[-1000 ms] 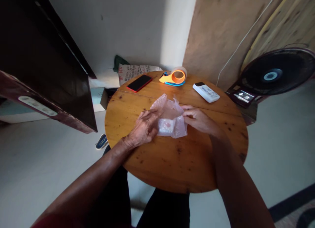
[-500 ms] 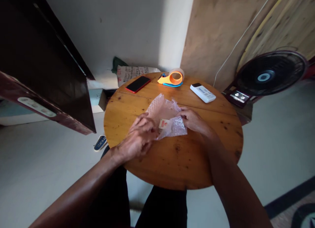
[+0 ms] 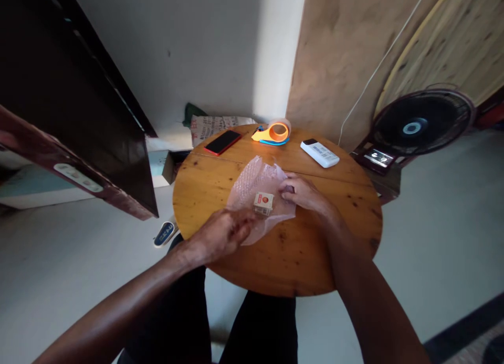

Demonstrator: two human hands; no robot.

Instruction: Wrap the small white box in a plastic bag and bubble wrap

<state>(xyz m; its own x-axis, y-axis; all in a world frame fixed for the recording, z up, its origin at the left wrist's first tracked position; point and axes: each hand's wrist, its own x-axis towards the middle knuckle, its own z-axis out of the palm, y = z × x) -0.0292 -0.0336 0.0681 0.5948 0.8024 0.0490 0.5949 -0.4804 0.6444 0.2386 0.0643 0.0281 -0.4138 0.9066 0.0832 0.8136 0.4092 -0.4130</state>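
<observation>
A sheet of pinkish bubble wrap point(image 3: 246, 188) lies spread on the round wooden table. On it rests a small cream box point(image 3: 263, 203) with red print on top. My left hand point(image 3: 226, 230) is at the near left edge of the sheet, fingers curled and a little blurred; whether they pinch the wrap I cannot make out. The fingers of my right hand point(image 3: 301, 192) are closed on the right edge of the sheet, beside the box.
Toward the back of the table point(image 3: 200, 191) are a red-edged phone point(image 3: 223, 142), an orange tape dispenser point(image 3: 271, 134) and a white device with a dark end point(image 3: 319, 153). A dark fan point(image 3: 423, 124) stands beyond the table's right side. A brown door point(image 3: 79, 117) is at the left.
The bubble wrap has been opened out, and the box is now uncovered. My left hand has moved slightly toward me; my right hand stays at the right edge.
</observation>
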